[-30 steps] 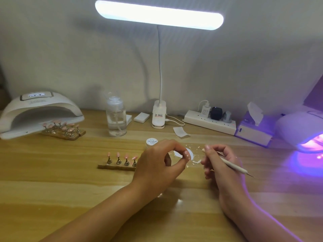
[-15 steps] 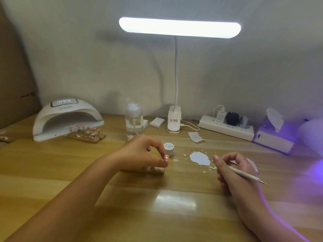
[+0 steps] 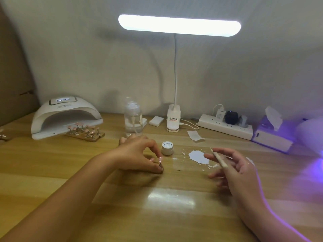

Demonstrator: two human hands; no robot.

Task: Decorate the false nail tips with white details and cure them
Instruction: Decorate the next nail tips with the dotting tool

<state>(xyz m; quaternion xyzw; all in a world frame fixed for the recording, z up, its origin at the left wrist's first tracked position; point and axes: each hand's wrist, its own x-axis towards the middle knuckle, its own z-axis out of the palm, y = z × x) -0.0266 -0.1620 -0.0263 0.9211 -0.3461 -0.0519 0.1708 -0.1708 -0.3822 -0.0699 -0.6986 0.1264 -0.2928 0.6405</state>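
Judging from the layout, decoration is rated as part-done. 1 nail tip (image 3: pixel 160 165) is pinched by the curled left hand (image 3: pixel 138 154). A dotting tool (image 3: pixel 219 158) is held loosely by the right hand (image 3: pixel 236 172), white gel (image 3: pixel 198 157) lying just beside it. Further pink tips (image 3: pixel 83 130) are parked beyond the left hand at the curing lamp (image 3: pixel 66 117); curing is judged outstanding.

A nail art spot at home

A nail lamp (image 3: pixel 66 116), a little paint jar (image 3: pixel 167 148) and a bright desk light (image 3: pixel 179 25) sit on a wooden table (image 3: pixel 52 163).
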